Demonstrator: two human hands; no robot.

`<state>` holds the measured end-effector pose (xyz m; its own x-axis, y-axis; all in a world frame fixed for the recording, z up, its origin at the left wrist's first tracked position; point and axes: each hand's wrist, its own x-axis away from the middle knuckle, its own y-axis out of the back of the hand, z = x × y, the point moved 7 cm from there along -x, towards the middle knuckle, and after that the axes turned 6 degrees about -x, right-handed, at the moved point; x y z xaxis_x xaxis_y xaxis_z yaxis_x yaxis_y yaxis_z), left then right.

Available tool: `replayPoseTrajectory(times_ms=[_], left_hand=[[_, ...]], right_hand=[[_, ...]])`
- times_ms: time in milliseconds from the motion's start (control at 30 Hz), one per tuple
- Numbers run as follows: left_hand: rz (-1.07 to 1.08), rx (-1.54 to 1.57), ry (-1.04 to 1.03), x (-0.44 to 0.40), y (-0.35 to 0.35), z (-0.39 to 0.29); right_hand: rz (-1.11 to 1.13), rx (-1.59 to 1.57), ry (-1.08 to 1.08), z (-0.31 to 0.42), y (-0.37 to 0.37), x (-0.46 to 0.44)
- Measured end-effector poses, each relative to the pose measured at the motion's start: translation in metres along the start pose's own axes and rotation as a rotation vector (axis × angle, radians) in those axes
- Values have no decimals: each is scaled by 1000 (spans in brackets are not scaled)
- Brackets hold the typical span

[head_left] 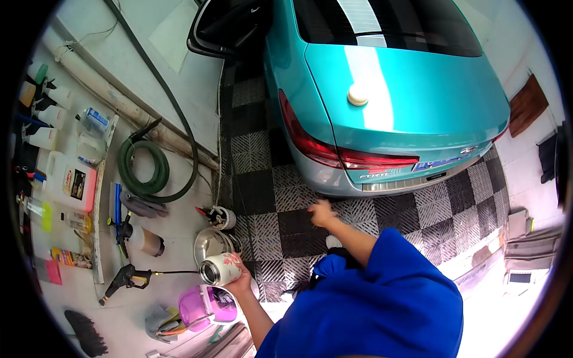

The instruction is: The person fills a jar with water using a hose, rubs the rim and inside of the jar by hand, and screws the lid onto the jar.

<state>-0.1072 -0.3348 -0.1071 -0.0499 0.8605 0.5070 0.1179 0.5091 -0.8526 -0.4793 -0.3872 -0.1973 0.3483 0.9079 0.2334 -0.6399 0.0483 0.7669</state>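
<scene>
My left hand (240, 279) is wrapped round a pale thermos flask (222, 268) with a reddish pattern. The flask lies tilted, its steel-rimmed mouth uncovered and facing left. Blurred by motion, my right hand (323, 213) hangs over the checkered floor, below the rear bumper of a teal car (412, 131); its fingers are too smeared to read. A round cream-coloured lid (357, 95) rests on the car's trunk, apart from both hands.
At the left, a shelf holds several bottles and a pink-filled jug (71, 182). A coiled green hose (143, 167), a pressure-washer gun (128, 281), a pump sprayer (147, 241), a metal bowl (209, 241) and a purple bucket (197, 307) stand or lie nearby. One car door (224, 27) is open.
</scene>
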Motion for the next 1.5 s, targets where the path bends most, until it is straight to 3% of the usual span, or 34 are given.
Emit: replayPoseTrajectory(times_ms=[33, 100, 133, 167, 200, 267, 333, 367, 400, 500, 600, 633, 700, 833, 867, 900, 933, 1000, 1067, 1200, 1333, 1400, 1500], left_hand=[[-21, 38, 5, 5, -3, 6], [12, 71, 44, 2, -12, 7], [5, 68, 45, -1, -12, 6], [16, 72, 39, -1, -12, 3], [33, 61, 27, 1, -12, 4], [49, 55, 13, 5, -15, 8], [47, 45, 5, 8, -27, 17], [47, 48, 5, 7, -31, 22], [68, 62, 5, 7, -34, 26], [87, 54, 14, 9, -42, 36], [151, 28, 62, 12, -54, 40], [208, 48, 97, 13, -60, 44], [289, 59, 111, 19, -69, 51], [287, -1, 32, 28, -83, 50], [310, -35, 30, 30, -80, 50], [267, -12, -6, 38, -74, 45], [232, -6, -2, 40, -77, 44], [173, -16, -14, 46, -74, 36], [112, -28, -14, 50, -72, 40], [183, -107, 19, 51, -63, 27], [52, -135, 29, 60, -43, 14], [15, -193, 38, 67, -34, 0], [1, -224, 67, 82, -31, -15]], right_hand=[[538, 275, -273, -117, -3, 11], [285, 148, -952, -229, 41, 64], [277, 31, -707, -268, 41, 63], [369, -107, -693, -304, 24, 65], [459, -239, -674, -299, 54, 69], [446, -487, -466, -214, 131, 54], [185, -633, -214, -103, 228, 23], [-89, -521, 162, -64, 268, -2], [-160, -776, 115, -45, 289, -26], [-778, -108, 365, 22, 361, -72], [-926, 44, 283, 33, 370, -128], [-839, 85, 188, 30, 371, -150], [-896, 308, 193, 6, 359, -199], [-885, 272, 267, -6, 377, -212], [-876, 264, 198, -9, 381, -213], [-958, 176, 207, -21, 387, -218], [-914, 276, 194, -2, 385, -211], [-676, -457, 457, 46, 373, -176], [-447, -711, 625, 84, 348, -151], [297, -1127, 523, 208, 248, -31], [1011, -1265, 340, 291, 133, 78], [1181, -1276, 313, 334, 104, 136], [1084, -1035, 489, 361, 78, 161]])
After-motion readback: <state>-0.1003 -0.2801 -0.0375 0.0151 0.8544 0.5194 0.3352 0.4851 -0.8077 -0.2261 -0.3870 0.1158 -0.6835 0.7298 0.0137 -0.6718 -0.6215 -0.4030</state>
